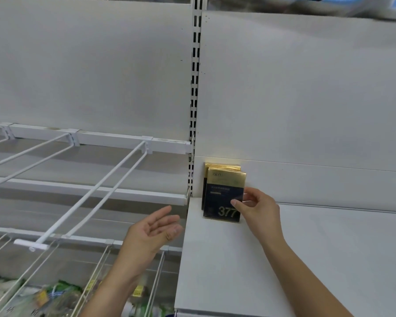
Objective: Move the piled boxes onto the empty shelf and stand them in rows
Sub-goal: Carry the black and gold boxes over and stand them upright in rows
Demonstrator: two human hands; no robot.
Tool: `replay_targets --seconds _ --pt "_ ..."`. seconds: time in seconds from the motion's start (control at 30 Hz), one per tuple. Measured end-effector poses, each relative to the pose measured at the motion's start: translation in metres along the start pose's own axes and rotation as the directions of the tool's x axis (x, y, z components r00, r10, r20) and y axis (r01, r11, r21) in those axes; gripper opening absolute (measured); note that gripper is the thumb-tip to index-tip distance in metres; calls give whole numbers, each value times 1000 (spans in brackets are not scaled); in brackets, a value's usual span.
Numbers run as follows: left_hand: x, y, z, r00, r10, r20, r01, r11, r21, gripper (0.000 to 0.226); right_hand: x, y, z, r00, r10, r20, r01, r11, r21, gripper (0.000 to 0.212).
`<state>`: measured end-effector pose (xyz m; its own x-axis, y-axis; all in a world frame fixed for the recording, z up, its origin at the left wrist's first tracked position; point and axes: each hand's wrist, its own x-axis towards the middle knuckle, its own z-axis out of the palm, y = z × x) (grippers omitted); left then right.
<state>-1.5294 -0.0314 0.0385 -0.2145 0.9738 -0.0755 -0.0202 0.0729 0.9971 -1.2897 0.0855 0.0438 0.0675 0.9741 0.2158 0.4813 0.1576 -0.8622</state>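
Observation:
Two gold and dark blue boxes stand upright, one behind the other, at the back left corner of the white shelf. The front box shows "377" on its face; the rear box peeks out above and to its left. My right hand pinches the front box's right edge with thumb and fingers. My left hand hovers palm up, fingers spread and holding nothing, just left of the shelf's left edge.
White wire hooks jut forward from rails on the left bay. A slotted upright post divides the two bays. Packaged goods hang below at the lower left. The white back panel rises behind the shelf.

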Motion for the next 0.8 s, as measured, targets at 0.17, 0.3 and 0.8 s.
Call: replay_targets --seconds 0.17,0.3,0.8 --pt "0 -6 -5 1000 3 4 -3 1000 -2 87 0 -4 8 999 -38 38 40 997 -65 27" --pt "-4 -5 -7 1000 10 1 -10 999 34 84 -5 -4 3 1000 -2 31 4 998 -57 38" --pt "-24 10 80 939 194 282 -237 963 127 40 -116 -9 -96 989 101 -111 -69 962 264 39"
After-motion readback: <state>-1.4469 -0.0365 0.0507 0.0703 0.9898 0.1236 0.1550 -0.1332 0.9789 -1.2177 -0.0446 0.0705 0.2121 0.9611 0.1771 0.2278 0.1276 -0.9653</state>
